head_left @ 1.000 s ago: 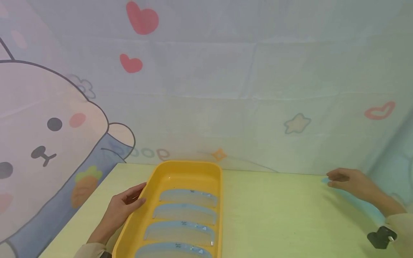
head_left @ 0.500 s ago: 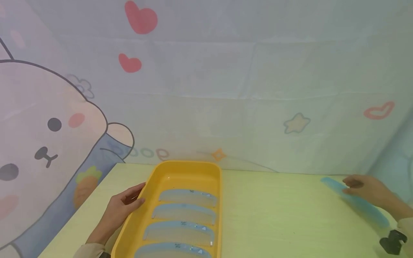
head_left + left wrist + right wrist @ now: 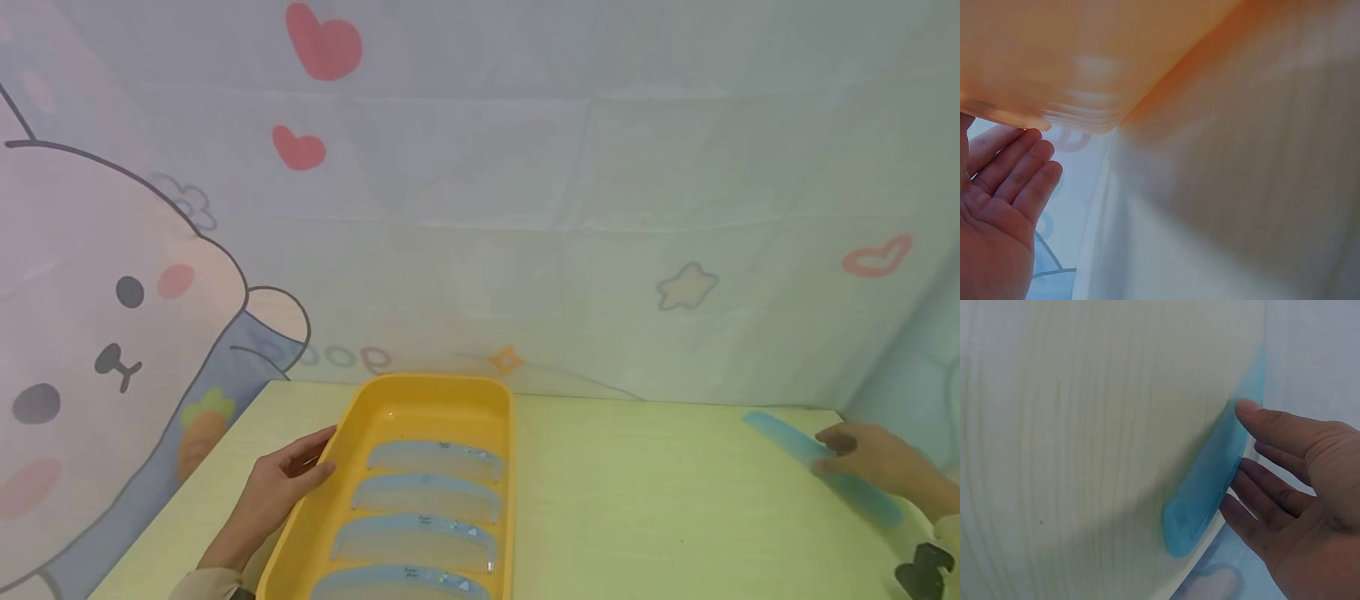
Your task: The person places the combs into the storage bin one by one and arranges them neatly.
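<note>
A yellow tray (image 3: 513, 467) stands left of centre with several pale blue, translucent combs (image 3: 416, 542) lying crosswise in it. My left hand (image 3: 273, 492) holds the tray's left rim. From below, the left wrist view shows the left fingers (image 3: 1029, 169) against the underside of the rim; the thumb is mostly out of that view. At the table's right edge lies another blue comb (image 3: 1207, 481), slanted. My right hand (image 3: 888, 462) pinches it near the middle: the thumb (image 3: 1257, 415) is on one side, the fingers at the edge opposite.
The pale yellow-green tabletop (image 3: 660, 500) stretches between the tray and the right-hand comb. Behind it hangs a cloth backdrop (image 3: 465, 167) printed with a bear, hearts and stars. A dark wrist device (image 3: 926, 571) sits on the right sleeve.
My right hand has slid rightward along the comb, which stays almost in place and now shows more of its far end. The left hand and the tray have hardly moved.
</note>
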`<action>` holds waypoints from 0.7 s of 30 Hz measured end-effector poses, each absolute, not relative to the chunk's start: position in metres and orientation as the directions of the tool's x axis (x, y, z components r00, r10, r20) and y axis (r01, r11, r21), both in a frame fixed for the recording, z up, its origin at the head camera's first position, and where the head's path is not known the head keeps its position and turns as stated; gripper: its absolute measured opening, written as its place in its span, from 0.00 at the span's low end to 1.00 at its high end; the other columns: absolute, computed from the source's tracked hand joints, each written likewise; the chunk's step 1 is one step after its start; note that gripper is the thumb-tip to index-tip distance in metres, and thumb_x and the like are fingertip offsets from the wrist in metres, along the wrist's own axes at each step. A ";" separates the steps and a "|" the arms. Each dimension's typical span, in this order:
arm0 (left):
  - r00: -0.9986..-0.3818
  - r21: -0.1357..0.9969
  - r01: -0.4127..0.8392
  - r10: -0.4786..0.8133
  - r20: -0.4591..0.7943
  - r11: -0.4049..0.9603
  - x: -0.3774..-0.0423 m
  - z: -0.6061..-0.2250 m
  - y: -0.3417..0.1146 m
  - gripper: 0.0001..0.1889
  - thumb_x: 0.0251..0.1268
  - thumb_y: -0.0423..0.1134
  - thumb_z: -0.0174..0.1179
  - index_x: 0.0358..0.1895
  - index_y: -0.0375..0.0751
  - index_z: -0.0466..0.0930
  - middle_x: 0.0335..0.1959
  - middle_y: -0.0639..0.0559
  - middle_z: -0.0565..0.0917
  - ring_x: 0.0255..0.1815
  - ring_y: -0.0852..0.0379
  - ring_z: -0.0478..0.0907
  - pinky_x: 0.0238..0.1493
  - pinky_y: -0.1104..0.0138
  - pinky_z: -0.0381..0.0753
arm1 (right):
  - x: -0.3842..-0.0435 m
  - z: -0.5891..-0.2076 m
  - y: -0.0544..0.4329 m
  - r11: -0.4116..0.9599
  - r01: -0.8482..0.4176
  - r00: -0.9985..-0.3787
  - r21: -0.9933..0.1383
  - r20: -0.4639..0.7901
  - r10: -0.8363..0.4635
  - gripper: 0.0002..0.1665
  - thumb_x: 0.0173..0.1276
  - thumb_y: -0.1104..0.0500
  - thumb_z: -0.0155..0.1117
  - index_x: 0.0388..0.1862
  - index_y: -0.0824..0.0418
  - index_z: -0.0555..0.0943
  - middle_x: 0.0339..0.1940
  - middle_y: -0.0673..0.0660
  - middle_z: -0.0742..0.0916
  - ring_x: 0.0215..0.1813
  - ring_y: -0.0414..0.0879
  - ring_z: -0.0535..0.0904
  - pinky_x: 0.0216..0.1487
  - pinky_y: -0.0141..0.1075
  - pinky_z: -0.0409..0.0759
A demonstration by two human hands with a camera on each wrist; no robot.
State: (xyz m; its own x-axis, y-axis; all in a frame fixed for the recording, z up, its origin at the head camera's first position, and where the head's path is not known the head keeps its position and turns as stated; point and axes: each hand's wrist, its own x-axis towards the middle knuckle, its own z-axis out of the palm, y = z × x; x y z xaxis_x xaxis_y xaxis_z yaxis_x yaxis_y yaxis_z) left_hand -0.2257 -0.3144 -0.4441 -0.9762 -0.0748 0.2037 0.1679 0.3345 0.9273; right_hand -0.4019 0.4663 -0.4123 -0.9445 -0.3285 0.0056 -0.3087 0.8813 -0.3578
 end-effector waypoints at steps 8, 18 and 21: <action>-0.977 0.926 0.184 -0.045 0.210 0.329 -0.221 -0.445 -0.320 0.30 0.76 0.36 0.68 0.77 0.35 0.73 0.73 0.33 0.75 0.57 0.73 0.81 0.51 0.69 0.87 | -0.382 -0.418 0.467 0.892 -0.263 -0.956 -0.367 -0.023 -0.292 0.38 0.71 0.53 0.76 0.60 0.86 0.74 0.54 0.83 0.82 0.56 0.80 0.78 0.50 0.66 0.81; -0.979 0.934 0.180 -0.038 0.201 0.308 -0.221 -0.446 -0.319 0.30 0.76 0.36 0.68 0.77 0.35 0.72 0.73 0.32 0.75 0.57 0.71 0.82 0.50 0.67 0.87 | -0.382 -0.417 0.468 0.901 -0.228 -0.958 -0.368 -0.081 -0.275 0.42 0.68 0.52 0.79 0.57 0.89 0.72 0.46 0.80 0.84 0.48 0.75 0.81 0.46 0.62 0.84; -0.979 0.934 0.180 -0.036 0.201 0.310 -0.222 -0.446 -0.318 0.30 0.76 0.36 0.68 0.77 0.35 0.72 0.72 0.32 0.75 0.57 0.70 0.83 0.50 0.67 0.88 | -0.382 -0.418 0.469 0.895 -0.220 -0.960 -0.387 -0.077 -0.269 0.45 0.67 0.51 0.80 0.59 0.90 0.70 0.46 0.82 0.82 0.47 0.75 0.81 0.44 0.61 0.85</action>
